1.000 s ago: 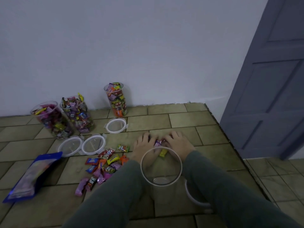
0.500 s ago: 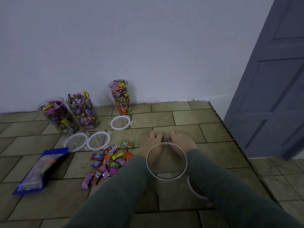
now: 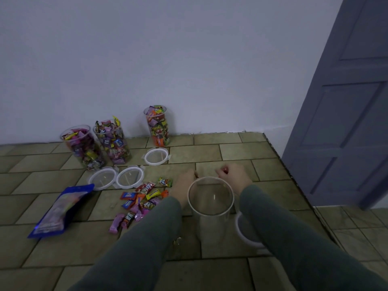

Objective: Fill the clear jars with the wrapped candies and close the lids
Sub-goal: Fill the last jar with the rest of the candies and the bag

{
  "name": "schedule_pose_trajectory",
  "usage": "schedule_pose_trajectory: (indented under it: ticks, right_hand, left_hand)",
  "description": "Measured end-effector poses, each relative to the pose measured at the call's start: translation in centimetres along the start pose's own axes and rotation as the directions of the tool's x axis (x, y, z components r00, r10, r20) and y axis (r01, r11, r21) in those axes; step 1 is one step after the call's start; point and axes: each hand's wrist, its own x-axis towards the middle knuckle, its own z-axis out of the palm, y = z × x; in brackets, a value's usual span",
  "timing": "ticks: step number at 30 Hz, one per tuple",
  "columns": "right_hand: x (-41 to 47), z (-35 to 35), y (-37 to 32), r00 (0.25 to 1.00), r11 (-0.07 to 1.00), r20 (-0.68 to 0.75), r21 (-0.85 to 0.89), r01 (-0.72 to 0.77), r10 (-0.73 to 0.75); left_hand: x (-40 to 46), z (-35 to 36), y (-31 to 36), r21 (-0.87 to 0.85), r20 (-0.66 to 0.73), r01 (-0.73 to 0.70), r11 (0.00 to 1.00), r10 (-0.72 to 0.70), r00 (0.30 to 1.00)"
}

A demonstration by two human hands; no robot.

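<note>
A blue candy bag (image 3: 60, 208) lies flat on the tiled floor (image 3: 241, 152) at the near left, its long axis running from near left to far right. Beyond it, by the wall (image 3: 168, 59), two filled jars (image 3: 84, 148) (image 3: 112, 141) stand upright side by side, touching or nearly so, heaped with wrapped sweets and uncapped; a third filled jar (image 3: 157, 126) stands apart to their right, also open. Two clear lids (image 3: 102, 178) (image 3: 130, 176) lie flat side by side just in front of the pair, and a third lid (image 3: 157, 156) lies flat just in front of the third jar. A loose pile of wrapped candies (image 3: 140, 201) is scattered on the floor between the bag and the person's left sleeve (image 3: 147, 238). At centre an empty clear jar (image 3: 210, 204) stands upright, mouth up, between the two forearms. The left hand (image 3: 184, 185) rests at the jar's far left rim, fingers curled; whether it holds anything cannot be told. The right hand (image 3: 235, 175) hovers just beyond the far right rim, fingers curled in, a small reddish object pinched at the fingertips, apparently a candy. A fourth lid (image 3: 245, 234) lies near right of the jar, partly hidden under the right sleeve (image 3: 294, 238). A grey-blue door (image 3: 346, 101) stands at far right.
</note>
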Motion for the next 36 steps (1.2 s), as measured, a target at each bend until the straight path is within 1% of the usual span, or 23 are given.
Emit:
schedule_pose_trajectory:
  ticks: [3,5,6,8,11,13,15,18,22,24,27,31,36]
  right_hand:
    - [-1.0,-1.5,-1.4,0.989,0.967,-0.113,0.228,0.117,-0.093]
    - [-1.8,-2.7,-2.6,0.972,0.912,-0.204,0.367,0.184,-0.114]
    - [-2.4,-3.2,-3.4,0.964,0.873,-0.242,0.438,0.214,-0.114]
    - [-4.0,-4.2,-5.0,0.952,0.770,-0.285,0.582,0.262,-0.108]
    - [-6.9,-5.3,-7.4,0.955,0.541,-0.287,0.793,0.282,-0.077]
    - [-8.6,-5.3,-8.4,0.962,0.401,-0.269,0.876,0.267,-0.053]
    - [-9.9,-4.8,-9.0,0.968,0.340,-0.252,0.909,0.241,-0.010]
    - [-10.9,-3.6,-9.1,0.962,0.318,-0.264,0.920,0.231,0.066]
    - [-11.3,-3.2,-8.9,0.947,0.263,-0.297,0.930,0.258,0.121]
    - [-11.5,-3.0,-8.9,0.943,0.264,-0.311,0.926,0.272,0.121]
    - [-11.5,-2.8,-8.8,0.937,0.265,-0.323,0.923,0.280,0.135]
    - [-11.2,-2.6,-8.5,0.933,0.215,-0.320,0.935,0.283,0.164]
    - [-11.1,-2.7,-8.6,0.931,0.176,-0.318,0.941,0.288,0.178]
  left_hand:
    - [-1.4,-0.9,-0.4,-0.241,-0.187,-0.071,0.968,0.025,0.982]
    - [-1.9,-1.8,0.3,-0.389,-0.270,-0.105,0.915,-0.004,0.963]
    - [-2.3,-2.3,0.8,-0.480,-0.296,-0.125,0.868,-0.026,0.955]
    - [-3.3,-3.7,2.2,-0.609,-0.360,-0.189,0.770,-0.056,0.931]
    - [-5.7,-5.8,4.5,-0.651,-0.491,-0.317,0.689,-0.065,0.869]
    - [-7.8,-6.6,6.0,-0.655,-0.568,-0.424,0.626,-0.037,0.822]
    - [-9.6,-6.6,7.0,-0.607,-0.617,-0.494,0.623,0.023,0.787]
    - [-11.1,-5.2,7.0,-0.562,-0.615,-0.526,0.638,0.102,0.782]
    - [-11.9,-3.6,6.8,-0.604,-0.589,-0.504,0.617,0.081,0.804]
    - [-12.1,-3.4,7.2,-0.660,-0.557,-0.483,0.575,0.057,0.829]
    - [-12.3,-3.2,7.6,-0.644,-0.590,-0.512,0.569,0.059,0.806]
    - [-12.3,-3.1,7.6,-0.605,-0.628,-0.531,0.594,0.054,0.776]
    - [-12.0,-3.0,7.3,-0.626,-0.609,-0.530,0.572,0.065,0.790]
